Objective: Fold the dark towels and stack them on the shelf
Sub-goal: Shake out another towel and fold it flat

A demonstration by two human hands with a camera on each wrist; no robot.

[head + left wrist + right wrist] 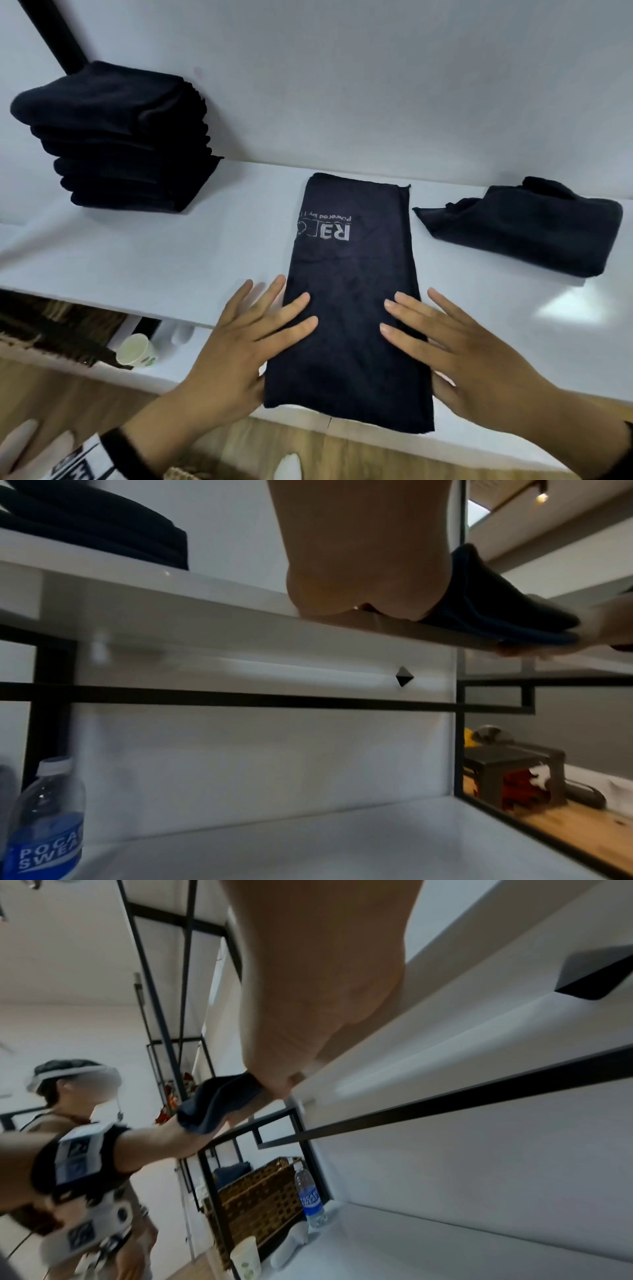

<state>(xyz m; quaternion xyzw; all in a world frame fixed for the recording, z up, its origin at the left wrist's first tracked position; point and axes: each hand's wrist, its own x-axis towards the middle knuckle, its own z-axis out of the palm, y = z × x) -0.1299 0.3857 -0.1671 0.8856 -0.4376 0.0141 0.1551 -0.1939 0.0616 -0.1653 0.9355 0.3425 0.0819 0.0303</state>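
A dark towel [352,274] folded into a long strip lies on the white shelf [171,260], its near end hanging a little over the front edge. A grey logo shows near its far end. My left hand [253,329] lies flat with straight fingers on the towel's left edge. My right hand [445,335] lies flat the same way on its right edge. In the wrist views I see the towel's overhanging end [493,610] [212,1107] beside my palms. A stack of folded dark towels [120,140] stands at the back left of the shelf.
A loosely folded dark towel [527,229] lies on the shelf to the right. On the lower shelf stand a paper cup [135,351] and a water bottle [44,821]. A wicker basket [257,1191] sits lower left. A black frame post [54,34] rises behind the stack.
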